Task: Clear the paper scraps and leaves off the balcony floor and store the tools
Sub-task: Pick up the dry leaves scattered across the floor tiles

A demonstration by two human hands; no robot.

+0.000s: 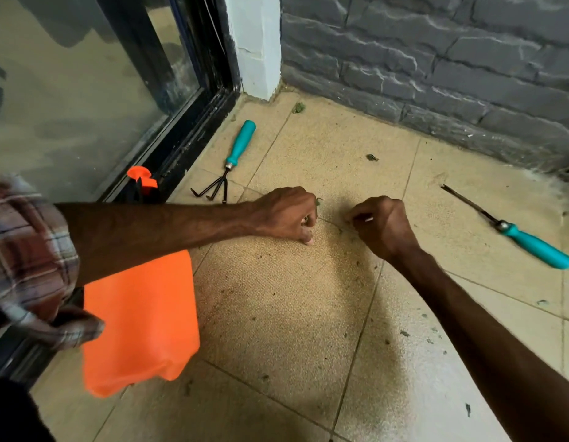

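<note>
Both your hands are low over the middle of the balcony floor [276, 314], close to each other but not touching. Your left hand [286, 215] is curled into a fist with its knuckles on the tiles, and a green leaf [318, 201] pokes out at the top of the fist, so it is clamped on that. Your right hand [383, 224] is also curled, with its fingers pinching a small white paper scrap [369, 219].

More leaf bits [371, 157] lie scattered on the tiles. One clump sits near the far corner by the white post [256, 46], and others lie toward the floor's right edge beside your right forearm.

The hand rake [232, 161] with the teal handle lies along the floor's left edge, by the black door track [181, 145], with its prongs pointing toward you. A second teal-handled tool [512, 231] with a narrow dark blade lies near the right edge, below the grey stone wall [436, 59]. A flat orange sheet [139, 320] lies at the near left under your left forearm; what it is cannot be told. A small orange-capped object [142, 180] stands against the door track.
</note>
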